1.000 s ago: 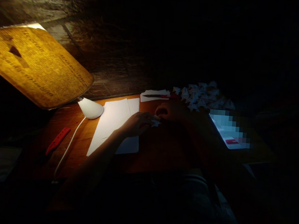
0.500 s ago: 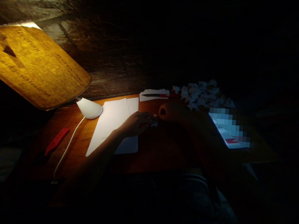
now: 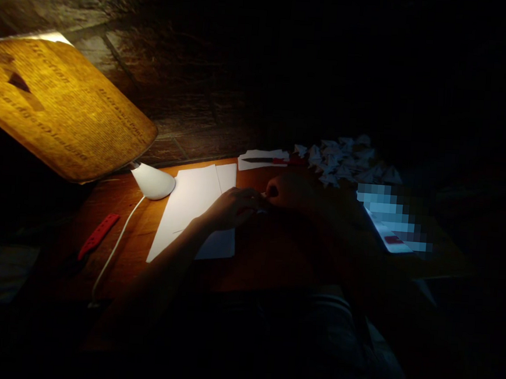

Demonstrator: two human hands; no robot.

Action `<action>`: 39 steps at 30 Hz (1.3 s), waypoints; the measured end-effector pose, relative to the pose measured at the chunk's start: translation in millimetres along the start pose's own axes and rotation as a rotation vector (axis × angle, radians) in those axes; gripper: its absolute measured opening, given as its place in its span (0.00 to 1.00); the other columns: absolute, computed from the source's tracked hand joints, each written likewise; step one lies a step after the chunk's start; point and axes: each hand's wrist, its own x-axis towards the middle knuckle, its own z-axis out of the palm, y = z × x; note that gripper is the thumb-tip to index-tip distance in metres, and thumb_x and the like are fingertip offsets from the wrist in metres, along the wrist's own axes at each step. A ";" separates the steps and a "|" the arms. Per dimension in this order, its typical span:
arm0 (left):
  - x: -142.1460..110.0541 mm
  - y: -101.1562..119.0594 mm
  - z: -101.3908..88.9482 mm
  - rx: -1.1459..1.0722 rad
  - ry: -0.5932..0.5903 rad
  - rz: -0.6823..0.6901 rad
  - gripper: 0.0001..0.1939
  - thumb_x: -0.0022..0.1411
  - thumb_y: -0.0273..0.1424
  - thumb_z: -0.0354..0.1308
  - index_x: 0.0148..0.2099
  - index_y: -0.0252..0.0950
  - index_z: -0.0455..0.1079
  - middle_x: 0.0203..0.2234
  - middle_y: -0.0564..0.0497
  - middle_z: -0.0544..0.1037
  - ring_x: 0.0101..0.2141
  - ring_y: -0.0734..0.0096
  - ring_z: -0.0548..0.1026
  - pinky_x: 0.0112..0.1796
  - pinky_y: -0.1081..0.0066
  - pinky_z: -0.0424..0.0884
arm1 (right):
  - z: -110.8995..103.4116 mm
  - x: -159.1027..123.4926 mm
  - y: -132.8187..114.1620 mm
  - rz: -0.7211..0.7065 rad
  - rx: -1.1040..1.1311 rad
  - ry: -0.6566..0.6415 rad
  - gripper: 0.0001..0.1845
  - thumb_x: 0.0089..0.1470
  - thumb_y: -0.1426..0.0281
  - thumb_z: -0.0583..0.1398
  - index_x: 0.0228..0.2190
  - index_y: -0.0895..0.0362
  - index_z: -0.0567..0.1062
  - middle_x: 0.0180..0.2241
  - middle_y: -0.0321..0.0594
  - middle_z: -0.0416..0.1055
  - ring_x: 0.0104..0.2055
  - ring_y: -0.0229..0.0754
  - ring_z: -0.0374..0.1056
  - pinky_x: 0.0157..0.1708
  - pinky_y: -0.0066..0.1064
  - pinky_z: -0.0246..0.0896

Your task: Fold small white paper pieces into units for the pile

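Observation:
In dim lamplight my left hand (image 3: 232,207) and my right hand (image 3: 285,190) meet over a wooden table (image 3: 269,261). Both have curled fingers pinched on a small white piece of paper (image 3: 262,209), now almost hidden between them. My left hand rests over the edge of several white paper sheets (image 3: 193,205). A pile of small folded white paper pieces (image 3: 343,158) lies just beyond my right hand.
A white lamp head (image 3: 154,182) with its cord (image 3: 115,246) stands left of the sheets. A red strip (image 3: 98,237) lies at the table's left. A red-handled knife (image 3: 266,161) rests on paper at the back. A lit screen (image 3: 390,221) glows on the right.
The small paper showed more plainly between my fingers a second ago; my hands have closed together over it. Everything else on the table stays in place.

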 end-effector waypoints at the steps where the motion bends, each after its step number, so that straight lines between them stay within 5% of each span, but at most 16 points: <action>1: 0.1 0.0 0.2 0.001 -0.001 -0.001 0.17 0.65 0.25 0.56 0.49 0.43 0.82 0.51 0.46 0.82 0.49 0.58 0.80 0.50 0.57 0.77 | -0.1 0.3 0.6 -0.021 0.011 -0.007 0.10 0.59 0.67 0.66 0.38 0.57 0.87 0.37 0.45 0.84 0.36 0.43 0.74 0.33 0.32 0.55; 10: -1.1 -2.9 3.2 0.016 0.028 -0.004 0.16 0.66 0.26 0.58 0.51 0.43 0.82 0.50 0.46 0.80 0.45 0.61 0.79 0.48 0.58 0.78 | 6.5 5.5 9.0 -0.156 0.076 -0.048 0.10 0.60 0.67 0.64 0.37 0.59 0.85 0.38 0.45 0.82 0.34 0.40 0.71 0.34 0.32 0.53; 16: -1.2 -3.5 4.4 -0.023 0.052 0.016 0.18 0.64 0.24 0.58 0.51 0.43 0.83 0.56 0.43 0.76 0.52 0.58 0.78 0.52 0.55 0.78 | 5.3 6.3 12.6 -0.151 0.100 -0.057 0.10 0.57 0.69 0.65 0.39 0.58 0.86 0.39 0.44 0.83 0.36 0.41 0.73 0.35 0.31 0.55; 27: 0.7 1.5 -0.4 -0.116 0.057 0.061 0.17 0.66 0.22 0.54 0.49 0.39 0.82 0.47 0.44 0.82 0.49 0.61 0.80 0.51 0.57 0.78 | -4.2 1.1 14.1 -0.163 0.190 -0.096 0.11 0.54 0.75 0.64 0.39 0.58 0.85 0.40 0.43 0.84 0.38 0.41 0.75 0.37 0.29 0.60; 39: 0.6 -1.4 3.4 -0.119 0.055 0.035 0.15 0.66 0.22 0.55 0.48 0.38 0.81 0.51 0.43 0.80 0.50 0.59 0.79 0.51 0.54 0.79 | -2.3 8.9 23.0 -0.242 0.170 -0.137 0.16 0.54 0.75 0.64 0.41 0.52 0.89 0.40 0.41 0.84 0.37 0.42 0.74 0.38 0.32 0.60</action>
